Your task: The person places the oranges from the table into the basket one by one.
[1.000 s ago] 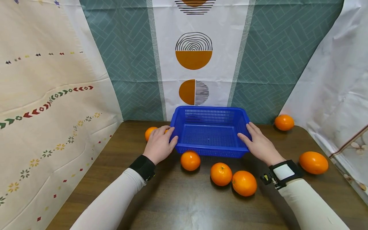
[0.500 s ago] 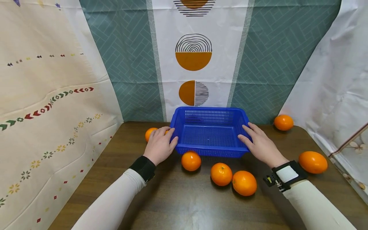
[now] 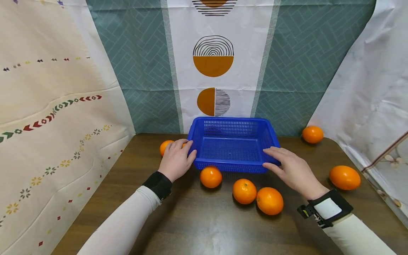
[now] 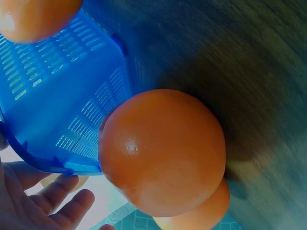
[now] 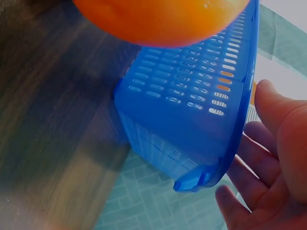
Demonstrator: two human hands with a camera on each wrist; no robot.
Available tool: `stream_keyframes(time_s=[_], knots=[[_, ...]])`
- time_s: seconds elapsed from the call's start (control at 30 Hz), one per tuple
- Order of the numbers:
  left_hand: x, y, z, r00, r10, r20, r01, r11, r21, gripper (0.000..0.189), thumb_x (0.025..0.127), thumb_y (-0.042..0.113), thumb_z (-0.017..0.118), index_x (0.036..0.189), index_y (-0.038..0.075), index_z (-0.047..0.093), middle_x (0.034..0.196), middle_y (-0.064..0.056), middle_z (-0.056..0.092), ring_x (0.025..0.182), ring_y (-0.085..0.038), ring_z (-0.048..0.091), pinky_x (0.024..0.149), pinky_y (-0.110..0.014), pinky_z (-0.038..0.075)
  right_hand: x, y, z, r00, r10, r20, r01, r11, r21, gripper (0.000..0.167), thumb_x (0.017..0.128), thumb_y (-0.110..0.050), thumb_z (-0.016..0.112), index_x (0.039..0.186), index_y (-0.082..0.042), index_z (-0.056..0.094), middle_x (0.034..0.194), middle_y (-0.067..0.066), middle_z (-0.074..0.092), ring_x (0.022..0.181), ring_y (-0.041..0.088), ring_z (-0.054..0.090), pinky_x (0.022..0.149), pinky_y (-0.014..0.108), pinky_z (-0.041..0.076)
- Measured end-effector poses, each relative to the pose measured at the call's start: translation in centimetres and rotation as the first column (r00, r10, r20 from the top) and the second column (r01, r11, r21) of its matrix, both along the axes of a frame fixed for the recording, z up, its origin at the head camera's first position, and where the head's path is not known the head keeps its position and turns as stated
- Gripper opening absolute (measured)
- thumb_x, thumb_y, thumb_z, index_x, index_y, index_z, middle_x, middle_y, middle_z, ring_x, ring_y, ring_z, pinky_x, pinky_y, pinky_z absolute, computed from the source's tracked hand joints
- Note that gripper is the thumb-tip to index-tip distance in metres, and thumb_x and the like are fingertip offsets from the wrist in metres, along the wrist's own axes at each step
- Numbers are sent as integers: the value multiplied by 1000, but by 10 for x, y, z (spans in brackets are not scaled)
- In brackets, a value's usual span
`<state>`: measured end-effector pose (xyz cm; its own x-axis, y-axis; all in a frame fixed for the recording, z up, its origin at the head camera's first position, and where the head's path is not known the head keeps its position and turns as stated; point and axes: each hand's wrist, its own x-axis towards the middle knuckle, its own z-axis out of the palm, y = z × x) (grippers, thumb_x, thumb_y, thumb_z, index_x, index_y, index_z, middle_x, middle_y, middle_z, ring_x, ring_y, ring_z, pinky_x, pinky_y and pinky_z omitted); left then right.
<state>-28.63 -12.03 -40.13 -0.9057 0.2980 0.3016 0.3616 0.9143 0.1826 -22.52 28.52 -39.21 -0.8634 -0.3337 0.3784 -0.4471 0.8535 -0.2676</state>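
Note:
A blue plastic basket (image 3: 231, 150) with slotted walls stands at the back of the table, and only its bare bottom shows inside. My left hand (image 3: 176, 159) rests at its left rim. In the left wrist view, the extended fingers (image 4: 57, 194) of that hand lie along the outside of the rim. My right hand (image 3: 294, 170) is at the right front corner, its thumb and straight fingers reaching over the rim. Between that palm and the rim (image 5: 247, 110) a gap shows in the right wrist view. An orange (image 3: 211, 177) sits close against the basket's front.
Two more oranges, one (image 3: 244, 191) beside another (image 3: 270, 201), lie in front. On the right are a near orange (image 3: 345, 177) and a far orange (image 3: 312, 134). Left of the basket, an orange (image 3: 165, 147) is partly behind my left hand. Patterned cloths (image 3: 149, 71) hang around the table.
My right hand has slid toward me along the basket's right rim to the front corner. My left hand stays at the left rim. Basket and oranges keep their places.

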Motion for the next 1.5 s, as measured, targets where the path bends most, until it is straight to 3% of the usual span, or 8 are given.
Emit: stream_keyframes(time_s=[0.23,0.63,0.8,1.5], knots=[[-1,-1,-2,1000,3,-1,-3,1000,-5,56,116,43,54,159,7,58,154,-19,58,148,-39,49,128,-64,31,3,-2,-2,999,20,-45,-20,1000,3,47,100,-28,86,140,-6,75,139,18,73,129,42,69,104,65,56],[-3,0,-3,1000,-3,-11,3,1000,-5,56,116,42,53,159,7,59,154,-19,59,148,-39,49,128,-65,30,7,-4,-4,998,36,-50,-37,999,-5,46,98,-29,87,137,-8,77,137,18,74,126,42,70,102,66,57],[0,0,-3,999,-16,-51,16,1000,0,53,116,39,56,156,6,61,151,-20,61,145,-40,51,126,-66,33,7,-5,-4,997,51,-66,-51,999,5,44,97,-27,88,136,-8,78,135,17,75,124,42,71,101,66,58],[2,-1,-2,998,-19,-65,20,1000,1,52,116,39,56,156,5,61,150,-20,61,144,-40,52,125,-65,35,2,-10,-15,971,109,-213,-100,994,52,29,93,-11,90,121,-6,83,121,14,80,116,38,75,98,63,60]])
